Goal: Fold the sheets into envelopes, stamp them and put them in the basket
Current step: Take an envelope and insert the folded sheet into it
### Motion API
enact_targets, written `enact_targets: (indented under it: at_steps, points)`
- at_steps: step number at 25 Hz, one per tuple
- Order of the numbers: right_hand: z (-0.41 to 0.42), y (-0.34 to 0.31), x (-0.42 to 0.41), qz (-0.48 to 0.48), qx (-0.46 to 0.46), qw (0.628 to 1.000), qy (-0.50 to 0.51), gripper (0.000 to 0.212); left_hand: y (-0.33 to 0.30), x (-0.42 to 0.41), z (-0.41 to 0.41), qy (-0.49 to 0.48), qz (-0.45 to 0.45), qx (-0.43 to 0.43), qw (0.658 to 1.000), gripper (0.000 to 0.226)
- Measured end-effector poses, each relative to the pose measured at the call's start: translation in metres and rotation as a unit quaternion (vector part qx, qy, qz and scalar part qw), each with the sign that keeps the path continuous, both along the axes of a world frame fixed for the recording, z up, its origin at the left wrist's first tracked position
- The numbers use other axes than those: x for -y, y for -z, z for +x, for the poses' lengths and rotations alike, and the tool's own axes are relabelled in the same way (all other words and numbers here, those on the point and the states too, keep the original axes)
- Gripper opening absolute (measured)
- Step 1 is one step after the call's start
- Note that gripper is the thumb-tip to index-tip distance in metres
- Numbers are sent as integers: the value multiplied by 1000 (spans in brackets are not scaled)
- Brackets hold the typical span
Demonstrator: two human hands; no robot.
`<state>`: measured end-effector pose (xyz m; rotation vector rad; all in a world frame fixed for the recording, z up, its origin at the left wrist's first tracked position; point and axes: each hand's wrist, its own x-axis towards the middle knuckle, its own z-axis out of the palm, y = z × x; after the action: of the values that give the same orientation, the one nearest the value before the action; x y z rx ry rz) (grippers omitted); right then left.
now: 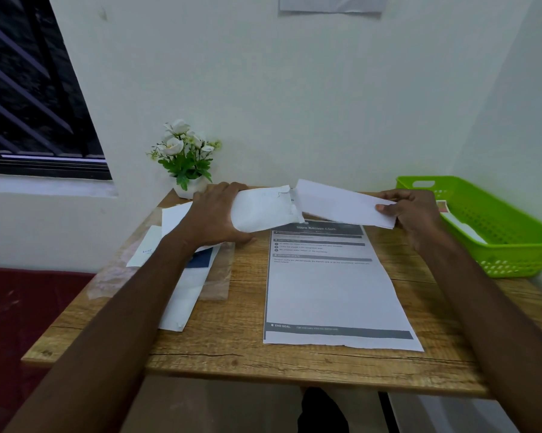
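From my feed it's a small wooden table point(232, 348) pushed against a plain white wall point(294, 104), dark barred window point(29, 98) far left, little potted white flowers point(185, 154) at the back, maroon floor point(19, 307) on the left.

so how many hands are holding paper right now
2: the left hand holds the envelope above the table's far left; the right hand holds the folded sheet beside the basket.

Your view: even, soft indoor light; dark window point(29, 89) left of worktop point(232, 354); wide-angle bending at edges; slight softness.
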<state>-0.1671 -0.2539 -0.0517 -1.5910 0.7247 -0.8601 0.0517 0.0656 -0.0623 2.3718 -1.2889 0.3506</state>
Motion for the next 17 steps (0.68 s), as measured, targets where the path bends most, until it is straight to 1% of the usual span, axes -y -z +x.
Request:
enact_targets:
  at_steps: [5, 10, 17]
  points:
    - [-6, -6, 0, 22, 48, 999, -10, 25, -2, -5, 3, -31, -46, 11, 998, 96]
    - [-8, -7, -3, 25, 87, 995, -31, 26, -1, -6, 6, -62, -35, 16, 997, 97]
    - [-3, 1, -13, -22, 64, 994, -89, 24, -1, -4, 3, -41, -37, 30, 998, 99]
